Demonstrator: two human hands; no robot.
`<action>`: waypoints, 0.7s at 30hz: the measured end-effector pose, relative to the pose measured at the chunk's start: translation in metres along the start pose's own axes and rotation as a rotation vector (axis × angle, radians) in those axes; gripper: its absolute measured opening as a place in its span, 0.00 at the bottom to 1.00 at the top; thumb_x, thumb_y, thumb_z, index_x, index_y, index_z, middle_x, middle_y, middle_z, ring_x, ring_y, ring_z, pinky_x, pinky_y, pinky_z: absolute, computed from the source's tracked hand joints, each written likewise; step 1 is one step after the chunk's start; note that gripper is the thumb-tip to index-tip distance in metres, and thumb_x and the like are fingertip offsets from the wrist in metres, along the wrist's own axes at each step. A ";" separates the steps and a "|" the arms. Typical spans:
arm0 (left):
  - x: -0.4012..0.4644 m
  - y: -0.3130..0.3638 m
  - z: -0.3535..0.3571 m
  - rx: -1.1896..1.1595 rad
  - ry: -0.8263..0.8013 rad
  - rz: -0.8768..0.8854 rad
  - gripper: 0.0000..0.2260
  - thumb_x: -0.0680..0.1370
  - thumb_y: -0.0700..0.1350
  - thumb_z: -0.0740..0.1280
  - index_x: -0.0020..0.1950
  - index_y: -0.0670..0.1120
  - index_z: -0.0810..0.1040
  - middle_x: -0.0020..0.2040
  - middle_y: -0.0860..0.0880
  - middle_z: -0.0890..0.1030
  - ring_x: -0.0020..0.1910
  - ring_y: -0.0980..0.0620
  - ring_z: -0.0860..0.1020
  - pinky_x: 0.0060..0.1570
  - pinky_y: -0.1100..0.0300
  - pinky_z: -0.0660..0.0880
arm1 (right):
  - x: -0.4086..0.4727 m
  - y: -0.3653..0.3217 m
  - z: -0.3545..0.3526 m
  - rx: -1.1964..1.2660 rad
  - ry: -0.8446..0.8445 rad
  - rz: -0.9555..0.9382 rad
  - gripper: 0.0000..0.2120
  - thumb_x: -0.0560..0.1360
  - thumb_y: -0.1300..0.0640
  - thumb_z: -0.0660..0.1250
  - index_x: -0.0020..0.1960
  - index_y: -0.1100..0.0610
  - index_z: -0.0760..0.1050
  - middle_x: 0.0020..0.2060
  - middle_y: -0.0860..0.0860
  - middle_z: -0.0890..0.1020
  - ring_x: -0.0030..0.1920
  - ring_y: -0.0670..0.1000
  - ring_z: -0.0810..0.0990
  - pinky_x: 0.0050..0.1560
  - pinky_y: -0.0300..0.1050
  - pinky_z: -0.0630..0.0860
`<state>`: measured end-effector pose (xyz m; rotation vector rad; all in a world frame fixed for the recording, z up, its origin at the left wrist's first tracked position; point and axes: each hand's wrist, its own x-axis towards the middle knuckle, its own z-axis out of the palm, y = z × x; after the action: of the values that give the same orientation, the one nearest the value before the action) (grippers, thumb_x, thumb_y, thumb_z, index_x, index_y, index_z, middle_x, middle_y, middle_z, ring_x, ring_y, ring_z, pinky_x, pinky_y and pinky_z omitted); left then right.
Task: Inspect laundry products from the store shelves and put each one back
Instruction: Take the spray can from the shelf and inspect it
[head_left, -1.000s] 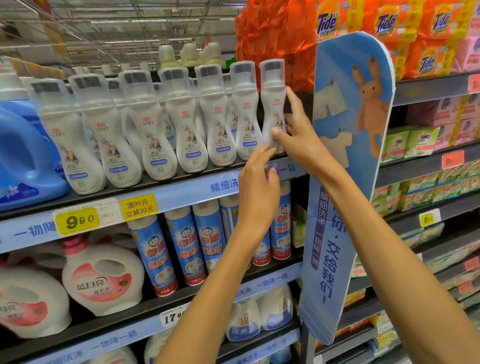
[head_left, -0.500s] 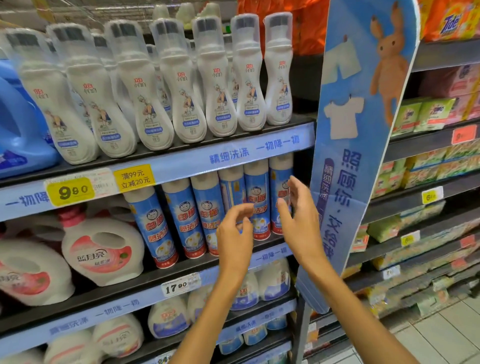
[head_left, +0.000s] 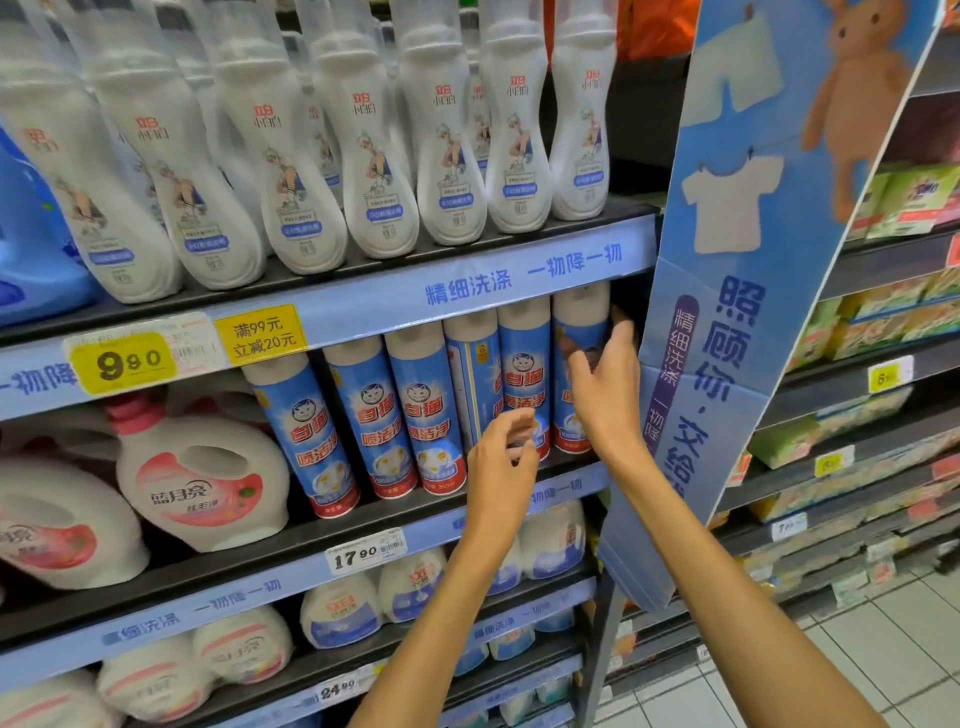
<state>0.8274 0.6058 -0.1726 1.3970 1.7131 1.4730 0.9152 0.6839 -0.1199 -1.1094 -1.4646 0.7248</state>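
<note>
I see the store shelves (head_left: 363, 306) filling my view, white bottles (head_left: 374, 171) on the upper tier and a row of blue spray cans (head_left: 421, 421) on the tier beneath. My right hand (head_left: 602, 395) wraps its fingers around the rightmost spray can (head_left: 579, 332), which stands upright at the row's end beside the blue divider sign (head_left: 753, 312). My left hand (head_left: 501, 462) hovers loosely curled, holding nothing, just before the neighbouring can (head_left: 524, 364).
</note>
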 end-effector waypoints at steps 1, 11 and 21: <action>0.000 0.000 0.001 -0.012 -0.004 -0.004 0.17 0.78 0.33 0.62 0.66 0.43 0.73 0.61 0.48 0.78 0.58 0.56 0.76 0.51 0.75 0.72 | -0.005 0.000 0.001 -0.014 0.019 -0.032 0.18 0.77 0.65 0.63 0.65 0.66 0.64 0.57 0.62 0.73 0.57 0.58 0.74 0.59 0.49 0.72; -0.017 -0.008 0.007 -0.019 -0.156 -0.027 0.28 0.75 0.39 0.70 0.73 0.48 0.64 0.68 0.50 0.72 0.66 0.54 0.72 0.66 0.56 0.71 | -0.066 -0.010 -0.008 0.105 0.081 -0.139 0.26 0.77 0.59 0.67 0.72 0.59 0.63 0.64 0.52 0.71 0.63 0.41 0.69 0.59 0.25 0.65; -0.086 -0.015 -0.015 -0.356 -0.127 -0.160 0.13 0.71 0.56 0.69 0.54 0.56 0.76 0.45 0.55 0.85 0.43 0.57 0.83 0.39 0.67 0.77 | -0.092 -0.019 -0.031 0.460 -0.243 0.208 0.23 0.70 0.55 0.74 0.62 0.56 0.71 0.53 0.51 0.80 0.51 0.45 0.81 0.49 0.38 0.79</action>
<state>0.8405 0.5233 -0.2031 1.1127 1.3698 1.4779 0.9365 0.5882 -0.1330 -0.8409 -1.2967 1.3075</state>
